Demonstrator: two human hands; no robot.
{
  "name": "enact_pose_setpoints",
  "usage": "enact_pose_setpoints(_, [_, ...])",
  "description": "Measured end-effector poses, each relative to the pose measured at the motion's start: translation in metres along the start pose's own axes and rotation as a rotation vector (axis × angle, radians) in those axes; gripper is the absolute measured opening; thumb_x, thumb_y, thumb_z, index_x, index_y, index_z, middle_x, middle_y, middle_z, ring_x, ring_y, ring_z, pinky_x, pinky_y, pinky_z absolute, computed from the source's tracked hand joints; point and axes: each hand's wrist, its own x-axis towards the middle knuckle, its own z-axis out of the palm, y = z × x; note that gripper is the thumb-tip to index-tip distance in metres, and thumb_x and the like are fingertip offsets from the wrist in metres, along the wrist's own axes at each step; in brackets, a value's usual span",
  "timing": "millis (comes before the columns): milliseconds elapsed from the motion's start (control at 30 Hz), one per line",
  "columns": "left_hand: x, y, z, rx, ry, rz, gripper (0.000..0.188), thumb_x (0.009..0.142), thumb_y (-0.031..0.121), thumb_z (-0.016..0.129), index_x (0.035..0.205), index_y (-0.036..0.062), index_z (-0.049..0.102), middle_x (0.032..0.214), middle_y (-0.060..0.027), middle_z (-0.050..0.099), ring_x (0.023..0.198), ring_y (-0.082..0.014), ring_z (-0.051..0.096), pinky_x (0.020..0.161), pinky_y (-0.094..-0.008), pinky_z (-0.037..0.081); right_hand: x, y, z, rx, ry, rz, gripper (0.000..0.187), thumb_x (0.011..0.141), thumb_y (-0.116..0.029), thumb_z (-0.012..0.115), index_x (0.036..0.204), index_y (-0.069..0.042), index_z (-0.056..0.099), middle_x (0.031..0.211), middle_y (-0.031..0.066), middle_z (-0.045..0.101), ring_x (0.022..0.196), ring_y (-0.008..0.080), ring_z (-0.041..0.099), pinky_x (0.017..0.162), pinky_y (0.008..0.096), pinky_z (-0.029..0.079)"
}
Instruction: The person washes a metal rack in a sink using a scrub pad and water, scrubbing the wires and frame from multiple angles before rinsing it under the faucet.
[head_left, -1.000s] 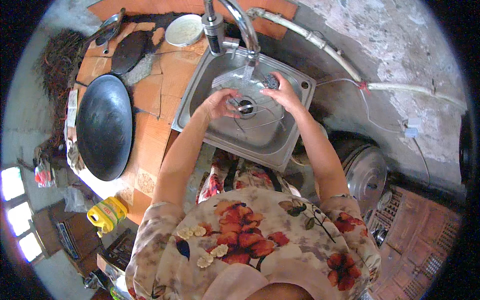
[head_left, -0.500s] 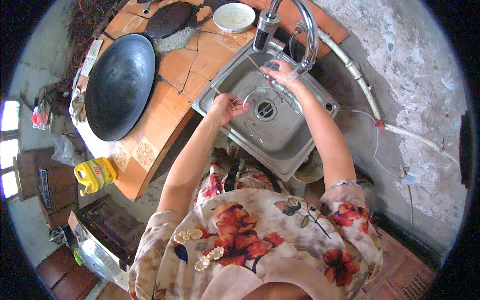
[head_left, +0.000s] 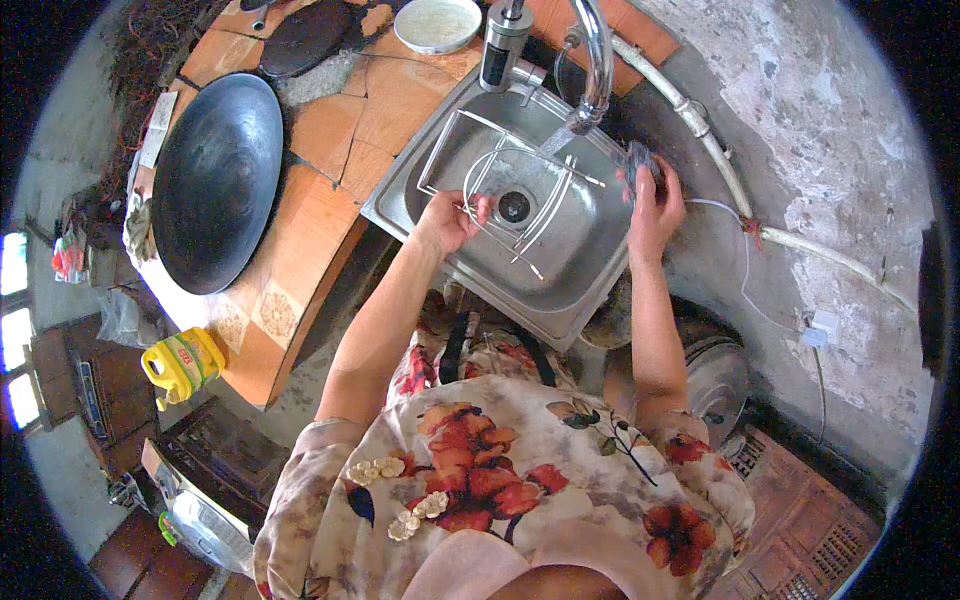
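Note:
My left hand [head_left: 457, 221] is closed on a bent metal wire rack [head_left: 438, 150], its fingers pinching the ring at the near left. The rack is held over the steel sink [head_left: 590, 245], its bars above the basin and near the drain [head_left: 513, 207]. At the sink's right rim, my right hand [head_left: 654, 205] is closed around a dark grey scouring pad [head_left: 638, 156], apart from the rack. Water [head_left: 556, 141] runs from the chrome tap [head_left: 602, 75] into the basin by the rack's far end.
Left of the sink, a large black wok [head_left: 218, 185] rests on the tiled counter [head_left: 335, 215]. A white bowl [head_left: 437, 25] and a dark round lid [head_left: 305, 40] are farther back. A yellow jug [head_left: 184, 364] stands by the counter's near corner. A white pipe [head_left: 720, 150] follows the right wall.
My right hand has moved right with the scouring pad, off the rack to the sink's rim. The rack has tilted and come under the tap, where water now runs.

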Motion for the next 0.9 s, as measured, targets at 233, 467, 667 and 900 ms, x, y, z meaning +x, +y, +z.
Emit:
enact_pose_setpoints(233, [0.014,-0.025,0.015,0.281,0.067,-0.037,0.026,0.092,0.015,0.029,0.101,0.0022,0.05,0.106,-0.0176,0.06,0.084,-0.0282,0.055,0.082,-0.0482,0.05,-0.055,-0.028,0.046,-0.648,-0.561,-0.511,0.032,0.077,-0.008,0.065,0.106,0.003,0.059,0.105,0.0201,0.059,0.101,0.0365,0.055,0.094,0.0427,0.042])
enact_pose_setpoints(467, [0.017,-0.045,0.026,0.217,0.066,-0.069,0.025,0.093,0.016,0.033,0.097,-0.0018,0.05,0.12,-0.028,0.045,0.116,-0.0519,0.042,0.098,-0.0723,0.029,-0.014,0.047,0.102,-0.904,-0.52,-0.177,0.013,0.083,-0.008,0.055,0.085,0.004,0.057,0.077,0.0252,0.059,0.074,0.0421,0.058,0.065,0.0483,0.046])
enact_pose_setpoints(667, [0.02,-0.035,0.039,0.378,0.174,0.004,0.028,0.092,0.012,0.033,0.104,-0.0041,0.053,0.113,-0.0251,0.056,0.108,-0.0405,0.056,0.095,-0.0596,0.044,-0.028,0.078,0.097,-0.852,-0.823,-0.019,0.015,0.075,-0.012,0.062,0.077,0.003,0.062,0.081,0.0253,0.062,0.078,0.0406,0.062,0.068,0.0477,0.049])
enact_pose_setpoints(900, [0.049,-0.027,0.04,0.634,0.141,-0.161,0.029,0.093,0.015,0.034,0.101,-0.0052,0.053,0.099,-0.0264,0.062,0.097,-0.0385,0.063,0.088,-0.0526,0.052,-0.033,0.019,0.044,-0.87,-0.908,-0.087,0.019,0.075,-0.01,0.064,0.09,0.0,0.064,0.082,0.024,0.063,0.083,0.0394,0.063,0.073,0.0442,0.05])
